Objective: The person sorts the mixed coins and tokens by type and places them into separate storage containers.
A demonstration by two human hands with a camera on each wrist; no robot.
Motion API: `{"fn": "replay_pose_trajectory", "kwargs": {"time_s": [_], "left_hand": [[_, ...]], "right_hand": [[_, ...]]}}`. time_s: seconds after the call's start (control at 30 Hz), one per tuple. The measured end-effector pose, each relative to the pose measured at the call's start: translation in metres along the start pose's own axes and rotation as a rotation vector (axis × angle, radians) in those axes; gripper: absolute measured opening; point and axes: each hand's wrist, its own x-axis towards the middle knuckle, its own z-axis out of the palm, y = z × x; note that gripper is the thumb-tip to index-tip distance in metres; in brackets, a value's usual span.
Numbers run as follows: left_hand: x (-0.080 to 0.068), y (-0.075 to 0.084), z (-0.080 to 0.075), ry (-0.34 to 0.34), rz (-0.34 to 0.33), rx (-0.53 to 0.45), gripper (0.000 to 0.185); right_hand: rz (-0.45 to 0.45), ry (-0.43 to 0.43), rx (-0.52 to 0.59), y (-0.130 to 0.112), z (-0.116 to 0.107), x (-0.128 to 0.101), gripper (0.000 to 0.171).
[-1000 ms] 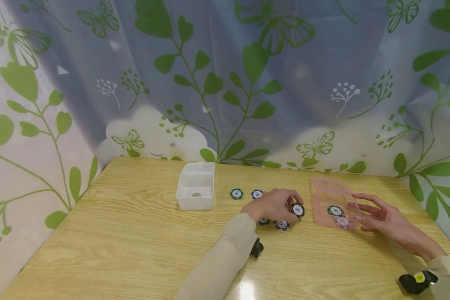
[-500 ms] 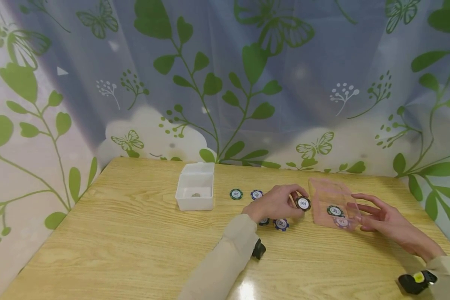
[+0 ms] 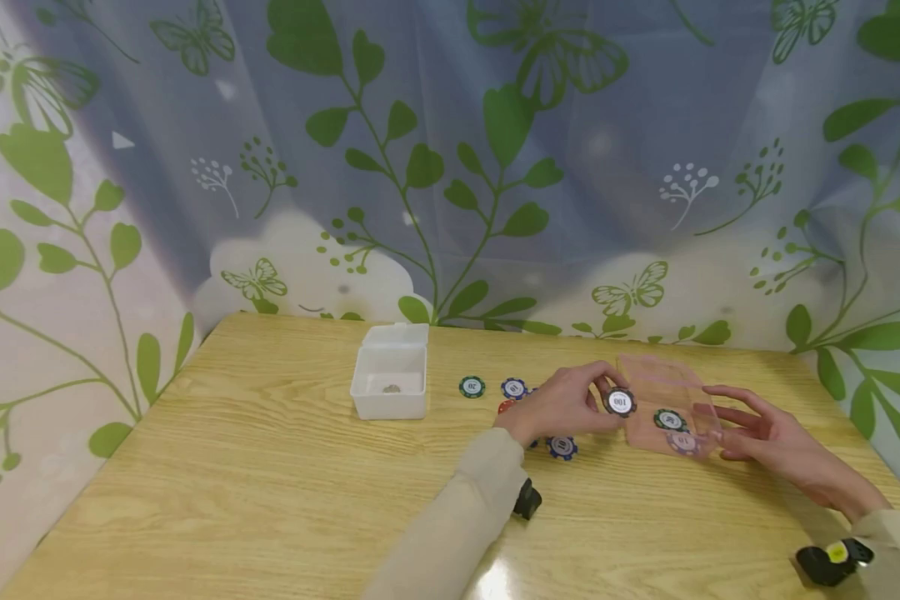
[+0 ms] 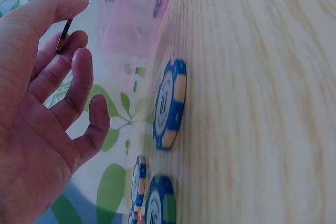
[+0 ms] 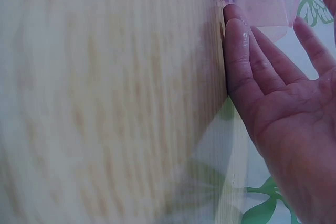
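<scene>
My left hand (image 3: 558, 407) pinches a black poker chip (image 3: 619, 402) marked 100 between thumb and fingertips. The chip is raised above the table and overlaps the left edge of a pink see-through box (image 3: 637, 375). Seen edge-on in the left wrist view, the chip (image 4: 64, 36) is a thin dark strip. A green poker chip (image 3: 671, 419) and a 10 chip (image 3: 682, 442) lie in the box. At the box's right side is my right hand (image 3: 776, 446), fingers extended and thumb apart; its fingertips meet the box wall. In the right wrist view, the hand's (image 5: 294, 114) lower edge rests on the table.
Left of the hands lie a green 20 chip (image 3: 472, 387), a blue 10 chip (image 3: 513, 388), a partly hidden red chip (image 3: 506, 407) and another blue chip (image 3: 562, 447). Farther left stands a white box (image 3: 390, 407), lid up, with a small round thing inside. A patterned curtain (image 3: 450, 208) hangs behind the table.
My left hand has carried the black chip to the right, up to the pink box, and the chip's face has tipped more toward the head camera. The red chip has come into view. My right hand stays put.
</scene>
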Motion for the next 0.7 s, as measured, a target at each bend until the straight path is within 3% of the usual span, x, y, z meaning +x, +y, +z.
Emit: {"fn": "replay_pose_trajectory", "kwargs": {"time_s": [0.5,0.7], "left_hand": [[0.012,0.004,0.014,0.014,0.055,-0.05,0.034],[0.016,0.007,0.019,0.034,0.038,-0.074,0.035]], "right_hand": [[-0.005,-0.012,0.026,0.0,-0.001,0.0,0.057],[-0.009,-0.023,0.032,-0.001,-0.001,0.0,0.057]]}}
